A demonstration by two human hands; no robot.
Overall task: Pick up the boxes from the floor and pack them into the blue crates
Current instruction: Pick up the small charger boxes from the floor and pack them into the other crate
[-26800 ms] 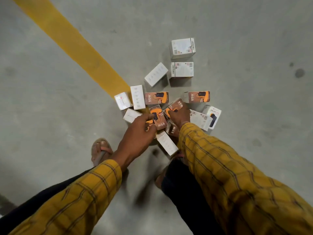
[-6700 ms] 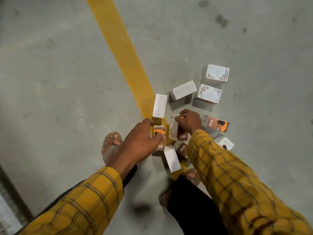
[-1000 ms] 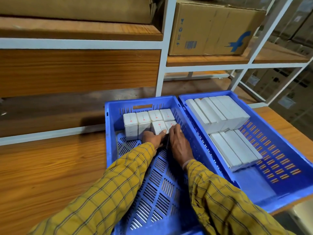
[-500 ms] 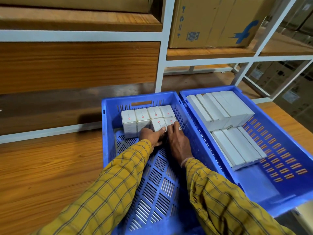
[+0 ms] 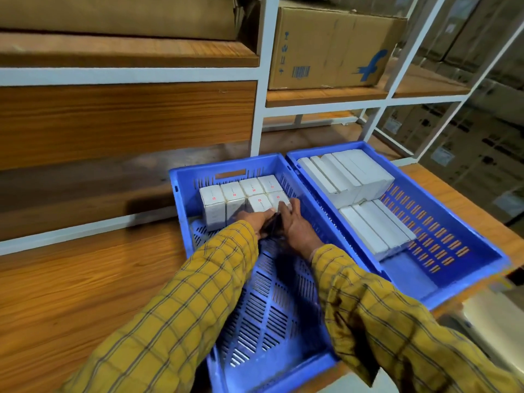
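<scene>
Left crate [image 5: 181, 211]: near floor open, white boxes [image 5: 241, 199] block far end; right crate [image 5: 482, 251]: long boxes [image 5: 357, 199] fill left side, right strip free; shelf [image 5: 127, 52] overhangs behind.

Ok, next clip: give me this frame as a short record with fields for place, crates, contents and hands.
place: wooden bench in front of shelving
left crate: small white boxes standing in rows at the far end, near part bare
right crate: long white boxes in two groups
left hand: in the left crate, at the front box row
right hand: beside it, fingers on a front box
grip: hidden, cannot tell
shelf: cardboard carton
</scene>
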